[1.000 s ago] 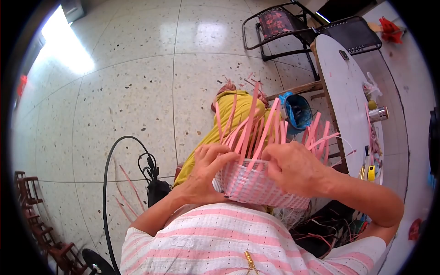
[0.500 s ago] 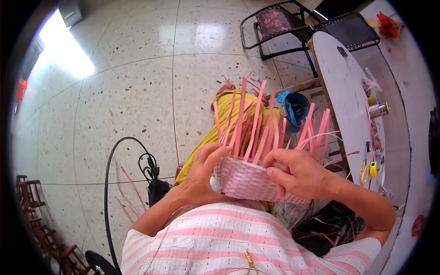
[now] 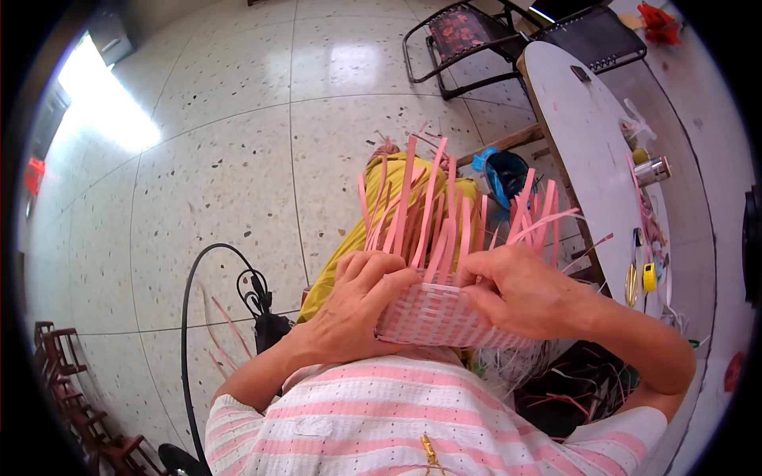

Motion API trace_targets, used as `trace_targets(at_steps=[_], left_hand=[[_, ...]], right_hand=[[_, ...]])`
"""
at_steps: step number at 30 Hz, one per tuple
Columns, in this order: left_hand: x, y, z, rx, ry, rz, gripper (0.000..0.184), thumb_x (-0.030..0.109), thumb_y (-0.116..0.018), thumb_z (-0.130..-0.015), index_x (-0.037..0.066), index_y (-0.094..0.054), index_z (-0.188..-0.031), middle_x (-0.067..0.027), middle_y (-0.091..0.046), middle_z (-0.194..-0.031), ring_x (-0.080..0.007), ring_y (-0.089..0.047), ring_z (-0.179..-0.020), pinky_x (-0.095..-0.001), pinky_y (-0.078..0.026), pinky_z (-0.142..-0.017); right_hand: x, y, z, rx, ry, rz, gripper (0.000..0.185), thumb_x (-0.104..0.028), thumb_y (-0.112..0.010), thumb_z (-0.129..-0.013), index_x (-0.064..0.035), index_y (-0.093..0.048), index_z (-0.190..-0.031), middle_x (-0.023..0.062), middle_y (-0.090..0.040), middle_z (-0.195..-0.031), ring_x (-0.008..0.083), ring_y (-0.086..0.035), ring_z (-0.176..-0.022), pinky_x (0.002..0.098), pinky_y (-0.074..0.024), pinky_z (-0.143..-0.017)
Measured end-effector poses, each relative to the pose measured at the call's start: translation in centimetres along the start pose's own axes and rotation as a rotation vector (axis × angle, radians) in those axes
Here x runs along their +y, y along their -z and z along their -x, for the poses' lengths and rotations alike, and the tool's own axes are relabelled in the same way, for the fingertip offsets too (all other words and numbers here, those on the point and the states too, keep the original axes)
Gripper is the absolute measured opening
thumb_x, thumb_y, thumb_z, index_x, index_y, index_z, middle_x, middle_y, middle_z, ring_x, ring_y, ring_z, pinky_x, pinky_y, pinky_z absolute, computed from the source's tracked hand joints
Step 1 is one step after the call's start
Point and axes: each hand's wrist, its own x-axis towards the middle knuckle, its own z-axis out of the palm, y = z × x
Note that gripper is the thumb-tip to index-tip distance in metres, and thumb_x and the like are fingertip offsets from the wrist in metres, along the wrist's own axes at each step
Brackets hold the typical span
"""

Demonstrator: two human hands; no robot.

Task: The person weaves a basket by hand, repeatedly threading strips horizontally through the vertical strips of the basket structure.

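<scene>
A half-woven basket (image 3: 440, 316) of pink and white flat strips rests against my lap. Long loose pink strips (image 3: 429, 206) stand up from its rim. My left hand (image 3: 361, 297) wraps the basket's left end, with the fingers over the rim and the thumb along its near edge. At the right part of the rim, my right hand (image 3: 524, 292) pinches the edge between thumb and bent fingers. Whatever thin strip lies in that pinch is hidden. Yellow cloth (image 3: 337, 274) covers my legs beneath the basket.
To the right stands a white table (image 3: 583, 143) with a yellow tape measure (image 3: 650, 278) and a metal can (image 3: 652, 170). A bin (image 3: 506, 178) with a blue liner is beside it. Behind are a folding chair (image 3: 464, 36) and, at left, a black cable (image 3: 186, 333).
My left hand has shifted right and now lies over the rim, its thumb nearer my right hand. The right hand keeps its pinch at the rim. The view has tilted slightly.
</scene>
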Motion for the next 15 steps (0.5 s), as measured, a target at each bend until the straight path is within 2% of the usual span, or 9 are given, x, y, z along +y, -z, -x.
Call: trace_targets(at_steps=[2,3,5,6,8,9,11,15], left_hand=[[-0.1,-0.2,0.1,0.013,-0.006,0.014,0.087,0.024,-0.092,-0.062,0.009,-0.052,-0.138,-0.0132,-0.051,-0.131,-0.0353,-0.046,-0.126,-0.0497,-0.034,-0.108],[-0.2,-0.4,0.1,0.019,-0.018,0.035,0.087,0.024,-0.092,-0.063,0.009,-0.051,-0.138,-0.0135,-0.051,-0.131,-0.0359,-0.046,-0.126,-0.0498,-0.035,-0.108],[-0.3,-0.5,0.1,0.024,-0.032,0.056,0.087,0.023,-0.092,-0.063,0.008,-0.051,-0.138,-0.0139,-0.05,-0.131,-0.0365,-0.046,-0.125,-0.0498,-0.035,-0.108],[-0.4,-0.5,0.1,0.014,-0.032,0.066,0.087,0.023,-0.092,-0.063,0.008,-0.051,-0.138,-0.0141,-0.05,-0.131,-0.0369,-0.045,-0.125,-0.0498,-0.035,-0.108],[-0.4,-0.6,0.2,0.007,-0.033,0.078,0.087,0.024,-0.092,-0.063,0.008,-0.051,-0.137,-0.0143,-0.051,-0.131,-0.0374,-0.045,-0.125,-0.0499,-0.036,-0.108],[-0.5,-0.6,0.1,0.001,-0.038,0.079,0.085,0.024,-0.092,-0.064,0.008,-0.051,-0.137,-0.0143,-0.051,-0.131,-0.0375,-0.045,-0.125,-0.0498,-0.036,-0.108],[-0.5,-0.5,0.1,0.002,-0.043,0.08,0.084,0.024,-0.092,-0.065,0.007,-0.051,-0.137,-0.0144,-0.051,-0.131,-0.0377,-0.045,-0.125,-0.0496,-0.036,-0.108],[-0.6,-0.2,0.0,-0.009,-0.032,0.051,0.08,0.026,-0.09,-0.067,0.007,-0.053,-0.135,-0.0147,-0.051,-0.131,-0.0378,-0.045,-0.126,-0.0497,-0.036,-0.108]], right_hand=[[-0.8,0.4,-0.1,0.101,0.119,0.353,0.01,-0.002,-0.059,-0.086,0.0062,-0.065,-0.09,0.0264,-0.069,-0.093,0.0411,-0.07,-0.086,0.0476,-0.0547,-0.076],[-0.9,0.4,-0.6,0.102,0.118,0.351,0.01,-0.002,-0.059,-0.086,0.0062,-0.065,-0.09,0.0264,-0.069,-0.093,0.0411,-0.07,-0.086,0.0476,-0.0547,-0.076],[-0.4,0.2,-1.9,0.296,0.371,0.569,0.007,-0.002,-0.059,-0.084,0.0039,-0.063,-0.085,0.0258,-0.067,-0.087,0.0435,-0.068,-0.088,0.0495,-0.0536,-0.077],[0.4,0.5,-3.0,0.298,0.369,0.569,0.007,-0.002,-0.059,-0.084,0.0039,-0.063,-0.085,0.0258,-0.067,-0.087,0.0435,-0.068,-0.088,0.0495,-0.0536,-0.077],[1.8,1.5,-5.2,0.114,0.467,0.593,0.009,-0.004,-0.061,-0.083,0.0022,-0.064,-0.089,0.0248,-0.066,-0.085,0.0433,-0.067,-0.087,0.0489,-0.053,-0.077],[1.7,2.0,-5.7,0.112,0.466,0.595,0.009,-0.004,-0.061,-0.083,0.0022,-0.064,-0.089,0.0248,-0.066,-0.085,0.0433,-0.067,-0.087,0.0489,-0.053,-0.077],[1.1,2.7,-6.7,-0.157,0.322,0.537,0.01,-0.01,-0.065,-0.088,-0.001,-0.059,-0.087,0.0176,-0.063,-0.086,0.0399,-0.065,-0.087,0.0474,-0.049,-0.08],[0.1,3.2,-7.5,-0.15,0.413,0.592,0.009,-0.009,-0.065,-0.086,-0.0009,-0.061,-0.089,0.0158,-0.064,-0.086,0.0375,-0.066,-0.088,0.0457,-0.051,-0.078]])
